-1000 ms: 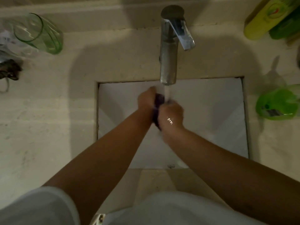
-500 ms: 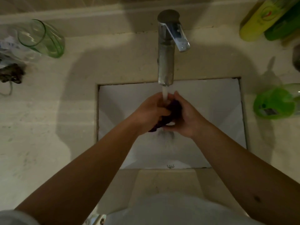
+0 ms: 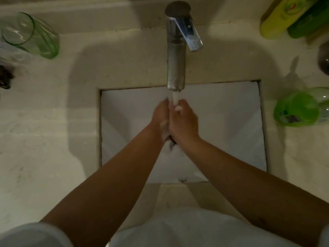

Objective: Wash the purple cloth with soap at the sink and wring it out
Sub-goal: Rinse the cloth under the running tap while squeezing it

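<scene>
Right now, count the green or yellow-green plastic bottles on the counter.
3: a yellow-green bottle and a dark green one top right, a bright green one right of the sink; others may lie off-frame.

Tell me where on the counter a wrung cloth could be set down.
Bare counter lies left of the sink, below the green glass. A narrower strip runs behind the sink, either side of the tap. The right side is crowded: green bottle and yellow bottle.
</scene>
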